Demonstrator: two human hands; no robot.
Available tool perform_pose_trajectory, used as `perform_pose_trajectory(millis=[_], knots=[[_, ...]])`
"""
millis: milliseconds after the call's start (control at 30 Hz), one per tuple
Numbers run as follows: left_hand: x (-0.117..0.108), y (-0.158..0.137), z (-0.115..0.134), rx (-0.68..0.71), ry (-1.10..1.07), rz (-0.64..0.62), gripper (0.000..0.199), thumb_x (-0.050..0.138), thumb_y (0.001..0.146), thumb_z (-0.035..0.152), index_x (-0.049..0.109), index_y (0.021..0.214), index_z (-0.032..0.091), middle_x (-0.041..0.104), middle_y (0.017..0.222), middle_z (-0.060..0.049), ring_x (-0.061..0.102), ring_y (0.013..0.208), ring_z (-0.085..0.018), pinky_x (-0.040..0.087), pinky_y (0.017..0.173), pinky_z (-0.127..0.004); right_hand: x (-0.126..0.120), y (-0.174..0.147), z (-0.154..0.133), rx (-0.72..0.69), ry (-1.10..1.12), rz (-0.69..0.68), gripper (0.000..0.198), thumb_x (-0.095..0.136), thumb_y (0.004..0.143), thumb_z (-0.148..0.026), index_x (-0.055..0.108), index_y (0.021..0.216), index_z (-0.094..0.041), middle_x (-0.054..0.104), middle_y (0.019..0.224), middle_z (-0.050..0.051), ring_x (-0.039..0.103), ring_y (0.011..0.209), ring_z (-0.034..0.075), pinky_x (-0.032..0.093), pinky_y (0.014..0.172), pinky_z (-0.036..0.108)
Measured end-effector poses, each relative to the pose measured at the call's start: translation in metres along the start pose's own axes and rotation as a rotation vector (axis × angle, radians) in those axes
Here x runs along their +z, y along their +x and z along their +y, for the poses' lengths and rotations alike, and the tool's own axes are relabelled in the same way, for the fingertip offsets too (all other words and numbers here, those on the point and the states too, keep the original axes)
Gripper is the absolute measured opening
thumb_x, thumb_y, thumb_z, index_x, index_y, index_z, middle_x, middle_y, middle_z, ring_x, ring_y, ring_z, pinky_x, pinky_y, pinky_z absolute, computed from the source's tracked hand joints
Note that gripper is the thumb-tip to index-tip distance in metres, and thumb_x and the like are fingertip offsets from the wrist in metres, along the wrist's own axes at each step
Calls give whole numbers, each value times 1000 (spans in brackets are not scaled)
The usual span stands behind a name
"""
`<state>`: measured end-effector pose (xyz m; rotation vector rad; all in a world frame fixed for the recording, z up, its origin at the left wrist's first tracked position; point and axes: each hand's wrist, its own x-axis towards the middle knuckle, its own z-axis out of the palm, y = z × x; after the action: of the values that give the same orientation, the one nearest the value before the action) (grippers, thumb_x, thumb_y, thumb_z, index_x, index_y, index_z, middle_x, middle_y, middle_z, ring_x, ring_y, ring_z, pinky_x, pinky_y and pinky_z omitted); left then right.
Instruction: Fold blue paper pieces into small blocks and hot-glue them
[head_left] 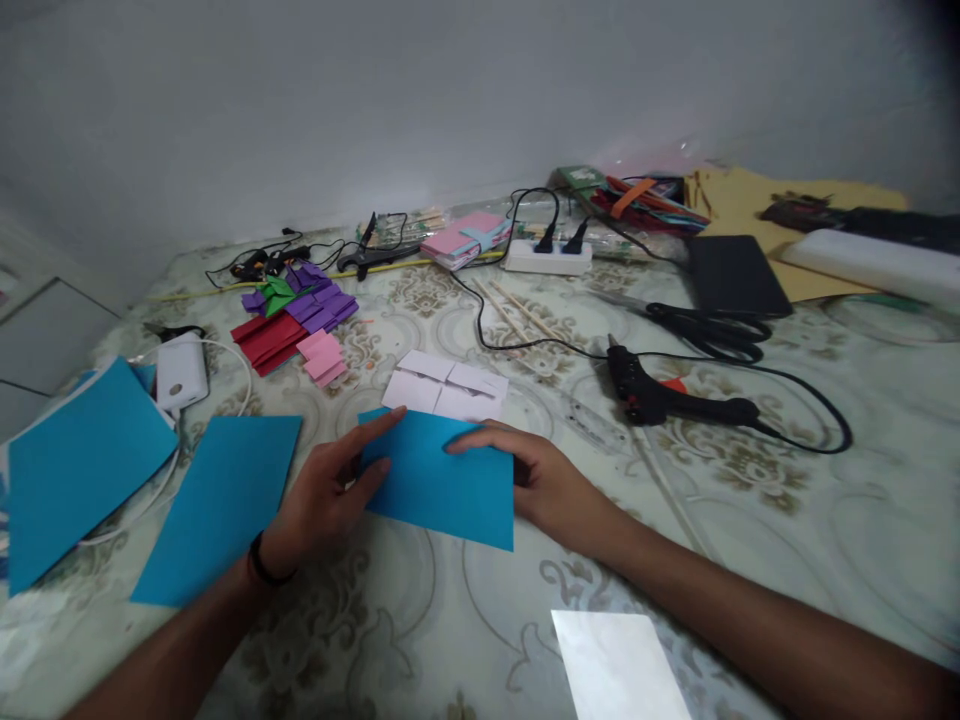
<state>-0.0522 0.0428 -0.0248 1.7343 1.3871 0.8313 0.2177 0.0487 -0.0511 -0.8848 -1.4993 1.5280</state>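
Note:
A blue sheet of paper [442, 490] is held just above the table between my two hands. My left hand [334, 490], with a dark band at the wrist, grips its left edge, thumb and index finger on the near face. On the opposite side my right hand [536, 480] has its fingers around the top right edge, some of them hidden behind the sheet. Folded white paper [450, 385] lies just beyond the blue sheet. To the left rests another blue sheet [225, 490], partly beneath my left forearm in view.
Farther left are stacked blue sheets [90, 460] and a white power bank [181, 370]. Folded coloured papers [274, 340] lie behind. At right are a black glue gun [660, 390], scissors [705, 325] and a cord. A power strip [551, 257] stands near the wall; white paper [619, 665] lies in front.

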Motion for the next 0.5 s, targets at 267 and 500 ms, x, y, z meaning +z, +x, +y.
perform_pose_trajectory(millis=[267,500], knots=[[4,6,9,-64,-73,188,58,69,92,40,59,148,29,48,67,4,34,56,-12,33,48,-24,0,-2,5,-48,-111,-25,43,74,87,-22,73,129,-28,70,116,8,67,85,17,56,69,27],[5,3,10,-110,-108,43,43,69,90,47,75,124,22,51,61,2,34,52,-12,27,46,-24,-4,0,6,46,-13,-41,38,84,80,-29,78,117,-29,73,117,5,72,92,20,59,74,29]])
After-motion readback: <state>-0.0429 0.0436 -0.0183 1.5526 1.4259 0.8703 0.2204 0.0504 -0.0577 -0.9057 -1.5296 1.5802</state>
